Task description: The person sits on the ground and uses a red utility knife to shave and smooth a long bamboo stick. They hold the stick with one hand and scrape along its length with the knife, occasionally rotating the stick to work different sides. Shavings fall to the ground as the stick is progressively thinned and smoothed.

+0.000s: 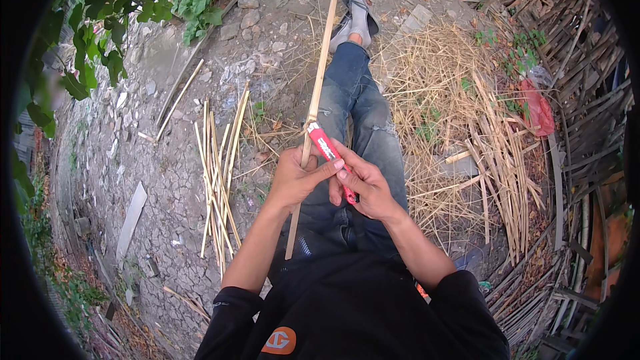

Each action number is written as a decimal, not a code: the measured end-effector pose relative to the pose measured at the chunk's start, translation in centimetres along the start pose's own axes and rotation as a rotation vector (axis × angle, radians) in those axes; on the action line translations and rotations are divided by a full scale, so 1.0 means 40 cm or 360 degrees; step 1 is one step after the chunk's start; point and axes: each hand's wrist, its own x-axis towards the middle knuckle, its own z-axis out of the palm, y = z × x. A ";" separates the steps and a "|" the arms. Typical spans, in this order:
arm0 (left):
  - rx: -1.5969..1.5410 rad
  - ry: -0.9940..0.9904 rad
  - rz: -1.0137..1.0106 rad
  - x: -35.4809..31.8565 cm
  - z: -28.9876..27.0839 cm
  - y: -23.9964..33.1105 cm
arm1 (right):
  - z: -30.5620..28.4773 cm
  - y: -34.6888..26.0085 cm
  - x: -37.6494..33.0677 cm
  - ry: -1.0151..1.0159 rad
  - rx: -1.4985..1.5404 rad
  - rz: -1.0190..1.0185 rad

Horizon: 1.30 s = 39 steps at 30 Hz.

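Note:
My left hand (291, 179) is wrapped round a long, flat wooden strip (325, 53), which slants up and away over my legs. Its thumb reaches across and rests on a red utility knife (322, 141). The lower end of the knife is in my right hand (371, 189), with the fingers closed about the handle. At the knife's far end, the metal tip meets the strip just beyond my left hand. I cannot make out how much blade is out.
Thin strips (215, 187) lie in a bundle on the cracked ground at left. Shavings (433, 93) and more cut strips (510, 193) cover the right side. Stacked old wood (587, 93) borders the far right, near a red plastic bag (535, 108). My outstretched legs (377, 127) are below the strip.

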 end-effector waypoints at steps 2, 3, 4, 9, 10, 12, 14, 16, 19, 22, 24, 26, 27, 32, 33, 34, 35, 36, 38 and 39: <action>-0.0103 -0.0021 -0.0039 -0.003 -0.002 -0.007 | 0.002 -0.003 -0.001 -0.0009 -0.0023 0.0026; -0.0155 -0.0037 -0.0060 -0.003 -0.001 -0.010 | 0.008 -0.009 -0.001 0.0010 -0.0040 0.0021; -0.0187 -0.0026 -0.0071 -0.004 0.001 -0.009 | 0.020 -0.018 0.001 0.0029 -0.0057 0.0017; -0.0265 0.0022 -0.0014 -0.011 0.022 0.026 | 0.018 -0.005 0.007 0.0050 -0.0144 -0.0047; -0.0246 0.0008 -0.0024 -0.010 0.016 0.019 | 0.014 -0.006 0.006 0.0026 -0.0124 -0.0026; -0.0209 -0.0025 -0.0044 -0.008 0.006 0.015 | 0.015 -0.009 0.004 -0.0015 -0.0066 0.0005; -0.0404 -0.0088 -0.0061 -0.022 0.017 0.046 | 0.024 -0.015 0.002 -0.0050 0.0010 0.0024; -0.0475 -0.0126 -0.0078 -0.029 0.019 0.061 | 0.023 -0.014 -0.001 -0.0056 0.0043 0.0076; -0.0414 -0.0084 -0.0075 -0.030 0.012 0.055 | 0.027 -0.010 0.000 -0.0080 0.0082 0.0103; -0.0365 0.0039 -0.0016 -0.029 0.019 0.042 | 0.027 -0.006 -0.001 -0.0113 0.0096 0.0097; -0.0311 0.0060 0.0012 -0.027 0.014 0.029 | 0.025 -0.006 -0.001 -0.0132 0.0093 0.0093; -0.0377 0.0023 -0.0037 -0.032 0.019 0.051 | 0.024 -0.007 -0.002 -0.0148 0.0085 0.0091; -0.0410 0.0007 -0.0059 -0.034 0.021 0.062 | 0.025 -0.009 -0.001 -0.0144 0.0066 0.0087; -0.0257 0.0043 -0.0010 -0.029 -0.005 0.027 | 0.048 -0.020 0.005 -0.0042 -0.0007 -0.0051; -0.0205 0.0065 0.0010 -0.027 -0.013 0.017 | 0.046 -0.019 0.005 0.0033 -0.0037 -0.0035; -0.0158 0.0103 0.0021 -0.027 -0.022 0.017 | 0.044 -0.018 0.005 0.0107 -0.0068 -0.0018; -0.0110 0.0141 0.0032 -0.027 -0.030 0.019 | 0.043 -0.018 0.005 0.0181 -0.0098 -0.0002; -0.0104 0.0154 0.0062 -0.025 -0.029 0.021 | 0.046 -0.018 0.003 0.0206 -0.0119 0.0028; -0.0134 0.0158 0.0138 -0.020 -0.015 0.028 | 0.058 -0.015 -0.003 0.0255 -0.0160 0.0089; -0.0165 0.0149 0.0186 -0.018 -0.009 0.032 | 0.060 -0.010 -0.004 0.0278 -0.0056 0.0094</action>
